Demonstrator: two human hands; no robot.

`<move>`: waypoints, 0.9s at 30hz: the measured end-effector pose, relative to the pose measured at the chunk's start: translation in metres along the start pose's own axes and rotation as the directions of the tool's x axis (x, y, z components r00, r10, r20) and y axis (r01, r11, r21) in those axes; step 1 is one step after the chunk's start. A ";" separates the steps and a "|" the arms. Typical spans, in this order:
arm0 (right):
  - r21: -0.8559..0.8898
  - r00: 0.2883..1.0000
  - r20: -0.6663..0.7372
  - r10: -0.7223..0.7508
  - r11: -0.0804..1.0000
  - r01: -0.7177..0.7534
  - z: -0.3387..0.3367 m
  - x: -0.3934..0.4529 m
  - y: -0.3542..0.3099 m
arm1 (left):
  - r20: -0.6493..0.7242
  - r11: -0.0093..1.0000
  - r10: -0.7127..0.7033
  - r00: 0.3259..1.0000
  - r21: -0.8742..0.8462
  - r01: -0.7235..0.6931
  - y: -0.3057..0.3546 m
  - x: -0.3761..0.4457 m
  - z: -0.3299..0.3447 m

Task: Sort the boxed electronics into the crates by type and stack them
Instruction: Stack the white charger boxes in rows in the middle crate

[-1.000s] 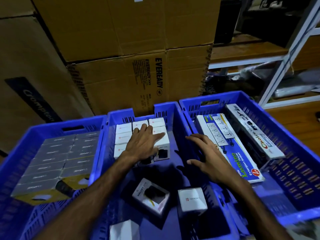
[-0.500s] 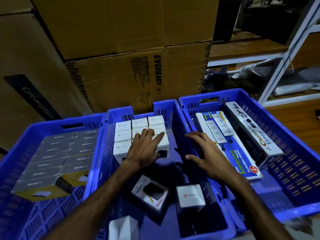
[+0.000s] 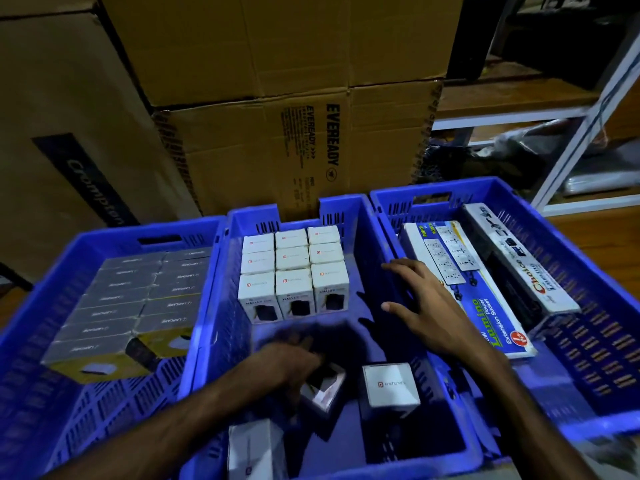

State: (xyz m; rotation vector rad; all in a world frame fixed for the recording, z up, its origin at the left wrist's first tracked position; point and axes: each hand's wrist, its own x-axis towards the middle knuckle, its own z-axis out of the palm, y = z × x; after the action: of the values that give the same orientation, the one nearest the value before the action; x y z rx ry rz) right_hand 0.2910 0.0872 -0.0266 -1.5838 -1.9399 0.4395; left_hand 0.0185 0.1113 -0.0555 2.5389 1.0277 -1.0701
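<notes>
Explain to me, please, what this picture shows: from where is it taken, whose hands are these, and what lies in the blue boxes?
The picture comes from a camera worn on a person's head, looking down at their two bare hands. Three blue plastic crates stand side by side. The left crate holds rows of grey flat boxes. The middle crate holds a neat block of small white boxes at its far end and loose ones nearer. The right crate holds long extension-socket boxes. The left hand, blurred, reaches onto a loose small white box with a dark window; whether it grips is unclear. The right hand rests open on the wall between the middle and right crates.
</notes>
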 end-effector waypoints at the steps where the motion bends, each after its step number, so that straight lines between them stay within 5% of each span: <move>1: -0.004 1.000 0.002 0.001 1.000 -0.001 0.000 0.000 0.000 | -0.027 1.000 0.002 1.000 0.005 -0.002 0.001 0.001 0.005; 5: -0.009 1.000 0.011 0.004 1.000 -0.004 -0.001 0.000 0.000 | -0.297 0.996 0.008 0.955 -0.081 -0.034 -0.006 -0.006 0.005; 10: 0.003 1.000 0.013 0.025 1.000 -0.025 -0.001 0.001 -0.003 | -0.413 0.992 -0.058 0.909 -0.130 0.004 -0.018 -0.030 -0.027; 19: 0.132 0.997 -0.056 0.056 0.990 -0.048 -0.006 0.010 -0.046 | -0.798 0.992 -0.028 0.602 0.053 0.115 -0.014 -0.079 -0.049; 24: 0.295 0.968 0.250 -0.008 0.953 -0.068 0.003 0.018 -0.079 | -0.887 0.984 0.057 0.457 0.127 0.125 -0.021 -0.084 -0.047; 27: 0.369 0.953 0.298 -0.059 0.928 -0.058 0.012 0.021 -0.091 | -0.916 0.995 0.052 0.398 0.080 0.055 -0.025 -0.090 -0.040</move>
State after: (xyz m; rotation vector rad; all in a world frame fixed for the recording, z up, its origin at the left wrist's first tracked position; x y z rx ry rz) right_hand 0.2106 0.0870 0.0228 -1.3239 -1.9259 1.0427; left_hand -0.0211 0.0995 0.0372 3.2027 1.1432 0.5285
